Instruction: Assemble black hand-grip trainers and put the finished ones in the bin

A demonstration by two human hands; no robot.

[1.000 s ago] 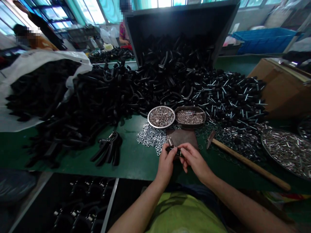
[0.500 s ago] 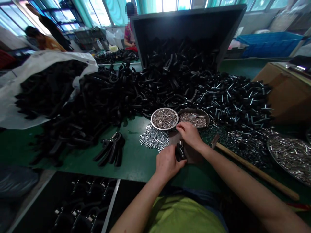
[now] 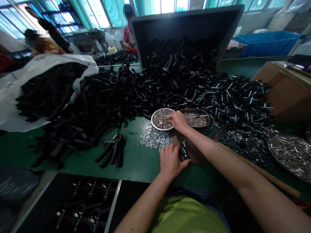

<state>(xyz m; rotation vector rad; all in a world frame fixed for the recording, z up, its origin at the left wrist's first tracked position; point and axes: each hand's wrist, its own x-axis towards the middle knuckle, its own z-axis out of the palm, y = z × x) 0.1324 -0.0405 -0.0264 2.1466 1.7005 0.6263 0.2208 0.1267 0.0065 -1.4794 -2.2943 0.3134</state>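
Observation:
My left hand (image 3: pixel 169 161) is wrapped round a black plastic handle piece (image 3: pixel 185 152) and holds it on a flat brown plate (image 3: pixel 198 153). A shiny, ribbed metal part, like a coil spring, stands up at the piece's far end. My right hand (image 3: pixel 179 121) reaches over the round bowl (image 3: pixel 152 122) of small metal pins, its fingertips pinched together among the pins at the right side. Whatever is between those fingertips is hidden. Loose metal nuts (image 3: pixel 152 137) lie beside the plate. Left of them rests an assembled black hand grip (image 3: pixel 112 150).
A second dish (image 3: pixel 206 121) of small metal parts adjoins the bowl. A wooden-handled hammer (image 3: pixel 272 176) lies at right, partly behind my right forearm. Heaped black handles (image 3: pixel 104 94) spill from a grey bin (image 3: pixel 189 27). A box (image 3: pixel 119 191) of grips stands front left. Several people are beyond.
My right hand has moved from the bowl's near right edge left and up into the pins. My left hand keeps its hold on the handle piece, which has shifted slightly right in view.

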